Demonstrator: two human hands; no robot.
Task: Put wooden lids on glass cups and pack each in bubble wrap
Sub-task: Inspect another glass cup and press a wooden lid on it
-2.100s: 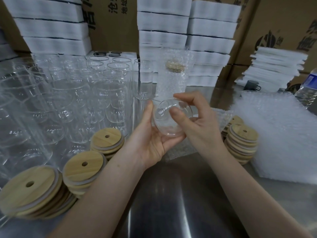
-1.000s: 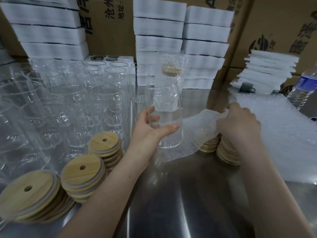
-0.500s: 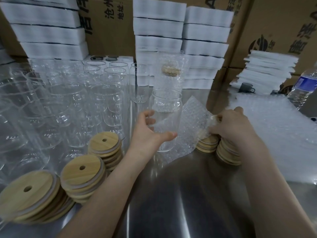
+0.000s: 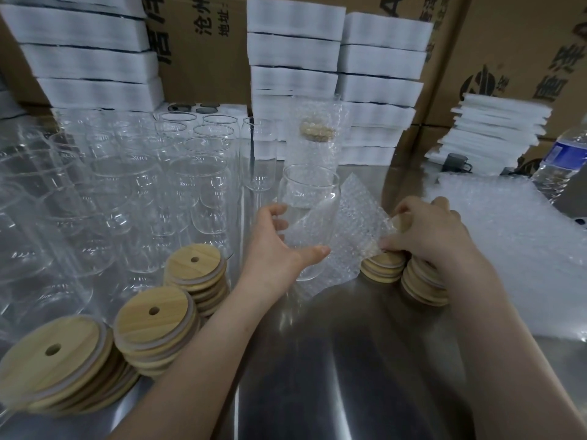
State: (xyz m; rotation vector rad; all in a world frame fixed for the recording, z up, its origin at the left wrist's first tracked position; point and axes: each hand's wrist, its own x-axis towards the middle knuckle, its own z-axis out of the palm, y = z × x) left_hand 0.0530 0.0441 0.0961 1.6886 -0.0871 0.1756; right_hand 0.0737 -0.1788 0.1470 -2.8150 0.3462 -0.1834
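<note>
glass cup (image 4: 309, 198) is upright at mid tabletop (image 4: 333, 360), long axis vertical, mouth up, no lid on it yet; the left grip (image 4: 276, 246) curls round its lower wall. just beside it leans a bubble wrap sheet (image 4: 355, 230), and the right grip (image 4: 425, 230) pinches a wooden lid (image 4: 397, 223) above the lid stack (image 4: 382, 268). only one wrapped cup (image 4: 317, 131) stands done behind, while many bare cups (image 4: 197, 185) wait, so most work looks left.

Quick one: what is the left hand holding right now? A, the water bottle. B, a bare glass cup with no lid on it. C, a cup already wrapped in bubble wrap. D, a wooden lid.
B: the left hand grips the glass cup, its mouth open and lidless, while the right hand pinches a wooden lid at a stack.
</note>
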